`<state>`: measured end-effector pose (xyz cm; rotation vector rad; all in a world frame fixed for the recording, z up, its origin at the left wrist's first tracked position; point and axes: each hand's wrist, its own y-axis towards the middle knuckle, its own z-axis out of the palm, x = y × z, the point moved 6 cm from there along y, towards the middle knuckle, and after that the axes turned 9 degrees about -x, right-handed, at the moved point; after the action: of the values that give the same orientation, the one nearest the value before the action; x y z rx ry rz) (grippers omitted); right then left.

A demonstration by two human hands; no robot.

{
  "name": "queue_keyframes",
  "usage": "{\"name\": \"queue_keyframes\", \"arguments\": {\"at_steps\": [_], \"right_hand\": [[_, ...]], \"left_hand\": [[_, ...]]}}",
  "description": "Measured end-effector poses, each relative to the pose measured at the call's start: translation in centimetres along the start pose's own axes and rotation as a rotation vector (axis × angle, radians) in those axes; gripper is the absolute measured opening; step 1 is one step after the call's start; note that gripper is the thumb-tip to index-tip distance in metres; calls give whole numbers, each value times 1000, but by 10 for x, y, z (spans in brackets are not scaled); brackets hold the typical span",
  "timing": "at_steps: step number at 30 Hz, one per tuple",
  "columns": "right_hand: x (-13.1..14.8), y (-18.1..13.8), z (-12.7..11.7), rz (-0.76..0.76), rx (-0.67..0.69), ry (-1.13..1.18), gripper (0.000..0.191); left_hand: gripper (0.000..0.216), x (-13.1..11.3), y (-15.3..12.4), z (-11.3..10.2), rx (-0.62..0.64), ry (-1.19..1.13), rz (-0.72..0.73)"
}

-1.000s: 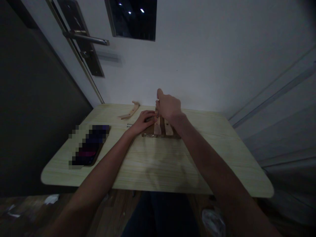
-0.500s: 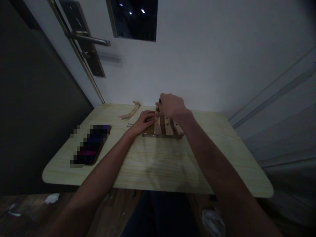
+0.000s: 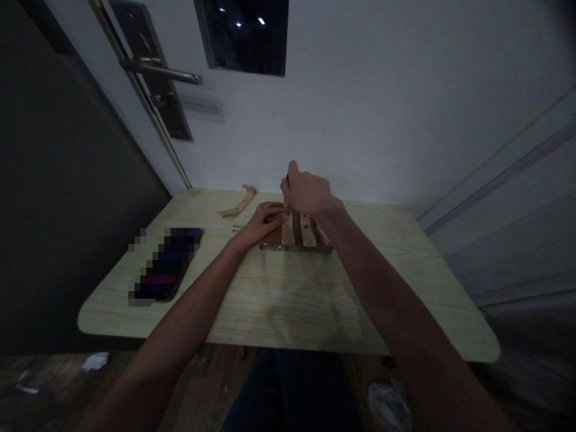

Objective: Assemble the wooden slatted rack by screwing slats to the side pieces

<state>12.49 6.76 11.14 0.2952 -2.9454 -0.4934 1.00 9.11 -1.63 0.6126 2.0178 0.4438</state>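
A brown wooden board (image 3: pixel 273 246) lies near the back of the table, with several pale curved wooden pieces (image 3: pixel 308 235) side by side on it. My left hand (image 3: pixel 261 223) rests at the board's left side, its fingers and thumb pressed against the leftmost wooden piece (image 3: pixel 288 236) and holding it. Above that piece my right hand (image 3: pixel 310 193) is closed around a dark-handled tool (image 3: pixel 288 178) that looks like a screwdriver. Most of the tool is hidden by the hand, and its tip cannot be made out. Small holes show in the pale pieces.
Another curved wooden piece (image 3: pixel 238 207) lies at the back left, with a few thin screws (image 3: pixel 236 228) near my left wrist. A phone (image 3: pixel 168 264) lies on the left of the pale table (image 3: pixel 288 306). A white door with a metal handle (image 3: pixel 166 73) stands behind.
My right hand has turned and shifted slightly up and left, its thumb now pointing upward over the tool. My left hand and the board stay in place.
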Motion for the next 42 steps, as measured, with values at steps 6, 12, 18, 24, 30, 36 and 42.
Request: {"name": "queue_keyframes", "arguments": {"at_steps": [6,12,18,24,30,36,42], "right_hand": [[-1,1,5,-36,24,45,38],[-6,2,4,25,-28,-16,40],[-7,-2,1,69,-30,-2,42],[-7,-5,1,14,24,35,39],[-5,-5,-6,-15,-20,-46,38],[-5,-6,-4,52,-19,-77,43],[1,-10,0,-36,32,58,44]], "left_hand": [[25,2,0,0,-7,-2,2],[25,0,1,0,-2,-1,13],[23,-1,0,-1,3,-6,12],[22,2,-1,-1,-16,-19,0],[20,3,0,-1,-17,-43,8],[20,3,0,0,-15,-32,14],[20,5,1,1,-10,-29,-2]]}}
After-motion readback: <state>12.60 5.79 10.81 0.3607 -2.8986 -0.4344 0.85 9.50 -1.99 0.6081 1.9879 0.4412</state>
